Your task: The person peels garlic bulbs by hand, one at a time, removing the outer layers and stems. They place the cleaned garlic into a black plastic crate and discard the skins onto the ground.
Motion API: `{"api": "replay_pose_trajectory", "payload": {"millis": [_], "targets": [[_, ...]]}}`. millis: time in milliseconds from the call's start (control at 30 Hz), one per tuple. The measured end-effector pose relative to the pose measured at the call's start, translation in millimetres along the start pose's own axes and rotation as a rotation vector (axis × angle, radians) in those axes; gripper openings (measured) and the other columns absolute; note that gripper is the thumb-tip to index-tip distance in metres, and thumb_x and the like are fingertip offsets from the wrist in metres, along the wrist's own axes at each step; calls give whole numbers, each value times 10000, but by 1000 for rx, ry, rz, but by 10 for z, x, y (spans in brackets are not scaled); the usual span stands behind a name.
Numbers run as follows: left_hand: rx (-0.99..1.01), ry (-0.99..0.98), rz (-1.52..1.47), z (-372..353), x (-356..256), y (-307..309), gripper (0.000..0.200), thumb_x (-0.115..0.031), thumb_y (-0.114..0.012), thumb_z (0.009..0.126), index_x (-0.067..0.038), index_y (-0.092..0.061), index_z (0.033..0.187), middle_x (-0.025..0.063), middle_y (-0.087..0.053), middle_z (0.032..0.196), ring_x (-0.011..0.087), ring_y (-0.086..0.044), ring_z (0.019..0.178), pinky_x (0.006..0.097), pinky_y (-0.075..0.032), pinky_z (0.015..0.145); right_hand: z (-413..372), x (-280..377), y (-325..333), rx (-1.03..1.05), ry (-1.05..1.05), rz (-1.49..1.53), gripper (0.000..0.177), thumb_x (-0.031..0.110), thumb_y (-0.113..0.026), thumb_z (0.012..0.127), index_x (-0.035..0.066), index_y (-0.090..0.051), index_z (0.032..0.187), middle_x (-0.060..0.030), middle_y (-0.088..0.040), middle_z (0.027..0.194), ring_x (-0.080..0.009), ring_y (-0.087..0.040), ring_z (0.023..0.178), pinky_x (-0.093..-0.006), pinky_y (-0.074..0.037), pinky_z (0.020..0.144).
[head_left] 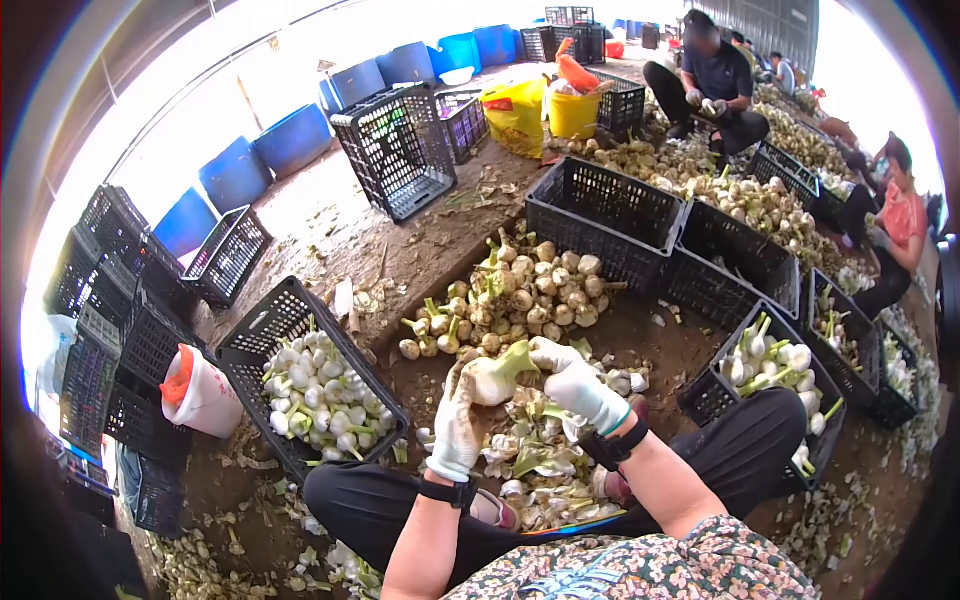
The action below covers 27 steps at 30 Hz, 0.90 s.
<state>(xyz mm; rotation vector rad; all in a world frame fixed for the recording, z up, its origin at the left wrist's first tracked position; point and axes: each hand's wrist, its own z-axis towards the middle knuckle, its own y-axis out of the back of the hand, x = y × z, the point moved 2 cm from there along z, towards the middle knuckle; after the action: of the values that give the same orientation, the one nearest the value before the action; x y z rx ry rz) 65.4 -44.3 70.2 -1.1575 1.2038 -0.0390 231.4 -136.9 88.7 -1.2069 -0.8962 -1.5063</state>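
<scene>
Here, bulb (492,382) touches left grip (455,425) and right grip (575,385).

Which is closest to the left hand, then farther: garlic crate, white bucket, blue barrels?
1. garlic crate, just left of the left hand holding a garlic bulb.
2. white bucket, farther left beside the crate.
3. blue barrels, far back left.

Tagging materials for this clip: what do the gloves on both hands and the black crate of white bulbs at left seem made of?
Gloves on the left hand and right hand, holding a garlic bulb: likely knitted fabric, matte white, soiled, softly creased. Black crate: probably moulded plastic, faint sheen, rigid open lattice walls.
</scene>
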Motion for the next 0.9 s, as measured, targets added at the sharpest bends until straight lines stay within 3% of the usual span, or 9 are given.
{"api": "replay_pose_trajectory", "payload": {"millis": [133, 333, 400, 467, 533, 667, 733, 800, 900], "targets": [[4, -257, 435, -72, 112, -89, 575, -264, -682, 941, -100, -394, 1410, 96, -583, 1226, 190, -637, 1036, 288, -561, 853, 0, -102, -243, -208, -38, 77, 332, -71, -668, 793, 18, -683, 1113, -36, -705, 1023, -121, -625, 938, -280, -496, 873], [67, 197, 95, -56, -103, -12, 596, -285, -760, 877, -43, -454, 1328, 83, -625, 1109, 169, -645, 919, 279, -557, 804, -67, -107, -191, -215, -89, 181, 212, -59, -644, 840, 5, -701, 1033, -11, -718, 976, -71, -613, 880, -240, -513, 804], [-143, -279, 471, -19, -3, -102, 611, -210, -817, 821, -42, -480, 1302, 79, -636, 1093, 166, -645, 945, 298, -564, 806, -86, 39, -267, -267, -75, -1, 209, -53, -647, 845, 1, -701, 1039, -21, -720, 975, -71, -618, 872, -244, -515, 788], [-129, -300, 660, -124, -46, -150, 625, -123, -850, 770, -42, -501, 1281, 86, -635, 1116, 172, -646, 988, 314, -568, 842, -98, 169, -273, -230, -71, -191, 213, -54, -643, 849, -23, -693, 1054, -47, -718, 962, -99, -643, 860, -259, -528, 785], [-4, -130, 281, -168, -141, -192, 697, -112, -874, 732, -36, -485, 1306, 90, -631, 1149, 190, -649, 1018, 321, -558, 898, -123, 202, -265, -196, -393, 472, 187, -26, -651, 857, -44, -681, 1040, -66, -714, 930, -146, -663, 842, -276, -545, 784], [215, -152, 223, -216, -315, -152, 858, -78, -872, 714, -29, -403, 1430, 99, -587, 1268, 213, -618, 1118, 342, -546, 942, -80, -535, 102, -537, -319, 1229, 163, 59, -614, 928, -39, -583, 1055, -120, -650, 1016, -197, -646, 826, -340, -563, 720], [211, -51, 93, -272, -401, -103, 948, -56, -882, 686, -45, -351, 1472, 90, -568, 1301, 210, -602, 1136, 353, -537, 953, -136, -892, 520, -585, -493, 531, 405, 165, -647, 918, -34, -544, 1255, -182, -643, 1157, -259, -650, 951, -448, -539, 837], [216, -114, 177, -272, -498, -218, 979, -12, -871, 675, -55, -325, 1488, 87, -567, 1268, 188, -585, 1134, 326, -524, 950, -167, -787, 545, -56, -466, -885, 670, 358, -718, 865, -15, -489, 1372, -222, -623, 1222, -334, -623, 1076, -432, -492, 949], [86, -145, 608, -221, -372, -97, 952, 30, -832, 646, -67, -356, 1466, 44, -535, 1141, 152, -581, 1028, 304, -524, 921, -100, 107, 71, -61, -114, -774, 584, 354, -737, 814, 27, -593, 1275, -200, -648, 1159, -339, -615, 1104, -391, -488, 949]]}}
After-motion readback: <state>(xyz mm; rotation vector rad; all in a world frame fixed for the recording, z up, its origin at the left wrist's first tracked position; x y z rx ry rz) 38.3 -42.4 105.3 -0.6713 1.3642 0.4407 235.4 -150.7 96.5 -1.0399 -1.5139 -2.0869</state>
